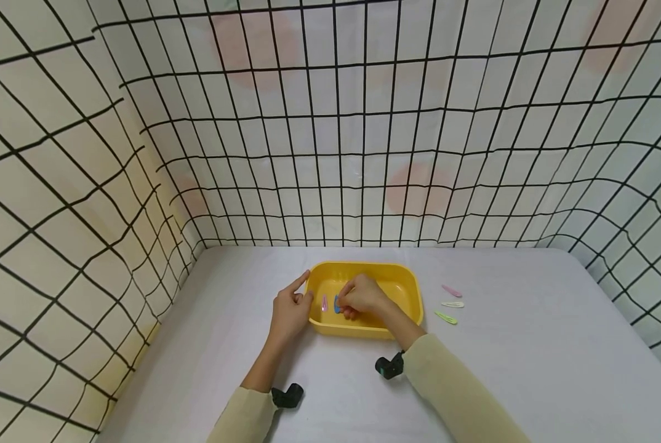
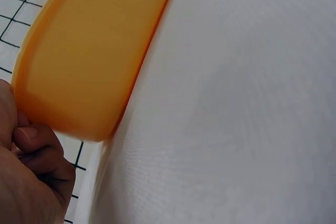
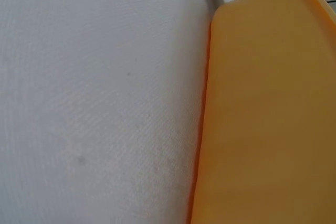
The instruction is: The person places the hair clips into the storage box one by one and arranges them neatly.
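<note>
"Across the upper part of the frame, what do you see?"

"White cloth [image 1: 377,132] crossed by black lines, with a pale table [image 1: 530,351] filling much of the lower part."

"And on the table?"

"Near the middle of the frame, a yellow tray [image 1: 352,331]. At its left end, the left hand [image 1: 290,312] grips the rim; the left wrist view shows fingers curled at that end. The right hand [image 1: 359,295] reaches into the tray from the lower right."

"Is it holding anything?"

"Yes, it pinches a blue clip [image 1: 336,304] in the left half of the tray. I can't tell whether the clip touches the bottom."

"Any other clips?"

"One pink clip [image 1: 324,303] lies inside, just left of the blue one. Right of the tray, three lie on the table in a loose column: a darker pink clip [image 1: 451,291] at the top, a white clip [image 1: 453,304] between, a green clip [image 1: 446,317] lowest."
</note>
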`<state>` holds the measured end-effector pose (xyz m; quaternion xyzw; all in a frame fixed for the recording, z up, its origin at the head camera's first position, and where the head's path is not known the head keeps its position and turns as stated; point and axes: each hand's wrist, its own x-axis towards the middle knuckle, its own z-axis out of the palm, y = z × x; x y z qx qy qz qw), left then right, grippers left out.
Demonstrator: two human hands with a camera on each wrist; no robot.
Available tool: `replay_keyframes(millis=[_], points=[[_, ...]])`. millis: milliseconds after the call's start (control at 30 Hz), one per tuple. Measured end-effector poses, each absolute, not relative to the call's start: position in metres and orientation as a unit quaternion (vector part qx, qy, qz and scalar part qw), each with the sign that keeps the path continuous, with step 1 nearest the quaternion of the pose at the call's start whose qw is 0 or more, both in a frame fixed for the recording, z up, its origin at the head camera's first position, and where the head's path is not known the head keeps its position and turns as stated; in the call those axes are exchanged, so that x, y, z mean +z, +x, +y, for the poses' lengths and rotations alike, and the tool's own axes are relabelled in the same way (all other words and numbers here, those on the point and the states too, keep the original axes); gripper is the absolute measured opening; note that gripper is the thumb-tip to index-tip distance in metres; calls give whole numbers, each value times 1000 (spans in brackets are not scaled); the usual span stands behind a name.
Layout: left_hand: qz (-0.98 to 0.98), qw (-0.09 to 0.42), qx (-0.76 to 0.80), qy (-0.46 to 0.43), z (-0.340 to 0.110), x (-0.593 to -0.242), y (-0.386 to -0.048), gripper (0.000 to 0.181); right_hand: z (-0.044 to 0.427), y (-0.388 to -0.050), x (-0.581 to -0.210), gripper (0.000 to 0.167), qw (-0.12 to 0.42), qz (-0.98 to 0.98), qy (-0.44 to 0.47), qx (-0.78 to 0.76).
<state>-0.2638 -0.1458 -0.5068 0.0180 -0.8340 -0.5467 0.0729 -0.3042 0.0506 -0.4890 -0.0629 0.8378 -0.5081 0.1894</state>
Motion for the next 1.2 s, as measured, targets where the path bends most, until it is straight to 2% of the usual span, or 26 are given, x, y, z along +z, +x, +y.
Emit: replay_keyframes(millis=[367, 633, 1200], points=[[-830, 74, -552, 14, -144, -506, -264, 49, 50, -302, -489, 7, 189, 834, -57, -515], [-833, 74, -547, 21, -143, -507, -265, 49, 60, -297, -484, 12, 164, 826, -52, -537], [-834, 65, -547, 24, -145, -503, -261, 49, 110, -283, -465, 25, 158, 825, -59, -539]])
